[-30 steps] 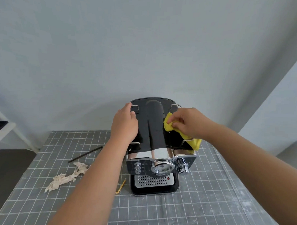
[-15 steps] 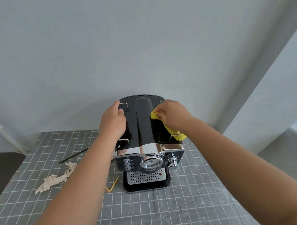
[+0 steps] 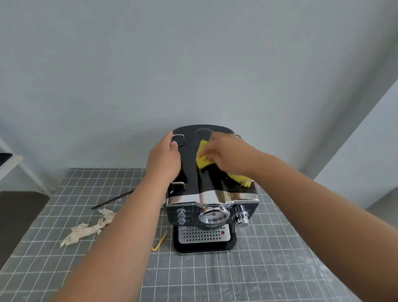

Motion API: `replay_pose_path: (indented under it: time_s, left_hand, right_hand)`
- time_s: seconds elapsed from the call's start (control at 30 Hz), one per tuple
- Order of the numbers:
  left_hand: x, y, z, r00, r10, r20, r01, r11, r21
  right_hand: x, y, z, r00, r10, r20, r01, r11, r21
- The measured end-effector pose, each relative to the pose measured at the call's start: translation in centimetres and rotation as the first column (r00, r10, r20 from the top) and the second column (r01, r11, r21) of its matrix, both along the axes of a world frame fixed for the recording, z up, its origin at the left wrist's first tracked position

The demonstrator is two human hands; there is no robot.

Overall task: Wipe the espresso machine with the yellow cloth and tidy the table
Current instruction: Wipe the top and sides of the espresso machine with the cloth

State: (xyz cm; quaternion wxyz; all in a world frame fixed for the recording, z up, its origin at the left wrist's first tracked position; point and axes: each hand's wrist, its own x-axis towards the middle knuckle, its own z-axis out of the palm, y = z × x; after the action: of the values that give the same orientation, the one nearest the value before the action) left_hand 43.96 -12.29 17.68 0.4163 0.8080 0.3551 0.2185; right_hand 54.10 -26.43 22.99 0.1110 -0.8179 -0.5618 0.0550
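The left hand (image 3: 164,159) lies on the left of the machine's (image 3: 211,196) top, palm down, fingers bent over the far edge by a wire rail; it steadies the body and grips nothing that shows. The right hand (image 3: 227,155) presses the cloth (image 3: 203,156) against the glossy black top near the back, fingers curled on the wad, with one yellow corner trailing out under the wrist by the right rail. The machine stands upright on the table (image 3: 211,284), its chrome front and drip grille facing the camera. It looks heavy and stiff enough to stay put under a wipe, though the polished top is probably slippery, so a bracing palm makes sense; the rails, knob and buttons look like the parts to go gently around. The cloth is soft and light, best held bunched under the fingers so it does not slide free. Wiping seems under way on top, with the front and sides likely yet to do. Left of the machine lie a crumpled tissue (image 3: 89,228), a dark stick (image 3: 113,199) and a yellow bent piece (image 3: 160,241), all apart, waiting for tidying.
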Motion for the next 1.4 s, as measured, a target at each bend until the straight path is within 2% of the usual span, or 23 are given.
replay_pose_path:
  time_s: [0.07, 0.2, 0.27, 0.33, 0.4, 0.57, 0.63, 0.8, 1.03, 1.27, 1.4]
  left_hand:
    - [0.0, 0.0, 0.0, 1.000, 0.001, 0.004, -0.001, 1.000, -0.009]
    - [0.1, 0.0, 0.1, 1.000, 0.009, 0.007, -0.009, 1.000, -0.009]
    - [0.1, 0.1, 0.0, 1.000, 0.009, 0.012, -0.008, 1.000, -0.016]
    - [0.0, 0.0, 0.0, 1.000, 0.011, 0.010, -0.011, 1.000, -0.021]
    - [0.0, 0.0, 0.0, 1.000, 0.012, 0.008, -0.011, 1.000, -0.027]
    - [0.1, 0.1, -0.1, 1.000, 0.017, 0.003, -0.017, 1.000, -0.025]
    - [0.1, 0.0, -0.1, 1.000, 0.013, 0.008, -0.012, 1.000, -0.028]
    - [0.1, 0.1, -0.2, 1.000, -0.002, 0.019, 0.002, 1.000, -0.030]
    - [0.2, 0.2, -0.4, 1.000, 0.006, 0.013, -0.005, 1.000, -0.024]
    - [0.2, 0.3, -0.4, 1.000, -0.009, 0.004, 0.009, 1.000, -0.007]
    - [0.4, 0.4, -0.4, 1.000, 0.003, -0.004, -0.003, 1.000, -0.010]
  right_hand:
    - [0.0, 1.3, -0.7, 0.997, -0.062, 0.035, 0.061, 0.998, 0.034]
    - [-3.1, 0.8, -1.8, 0.982, 0.188, -0.004, -0.187, 0.981, 0.051]
    - [-3.5, -1.1, -1.7, 0.966, 0.254, -0.051, -0.251, 0.966, 0.064]
    - [-2.4, -3.1, -1.0, 0.964, 0.241, -0.114, -0.235, 0.970, 0.064]
    - [-0.7, -3.9, -0.6, 0.980, 0.153, -0.126, -0.145, 0.987, 0.068]
    - [-0.2, -2.7, -1.7, 0.994, -0.094, 0.051, 0.090, 0.993, 0.078]
    - [-1.0, -3.4, -2.0, 0.996, -0.065, 0.062, 0.058, 0.993, 0.107]
    - [-0.6, -5.8, -0.9, 0.993, 0.071, -0.091, -0.065, 0.995, 0.072]
    - [0.3, -3.1, -0.7, 0.998, -0.061, -0.014, 0.061, 0.997, 0.055]
    - [-2.4, -5.7, -0.1, 0.973, 0.180, -0.147, -0.174, 0.983, 0.056]
    - [-1.9, -3.4, -1.5, 0.974, 0.196, -0.110, -0.182, 0.975, 0.126]
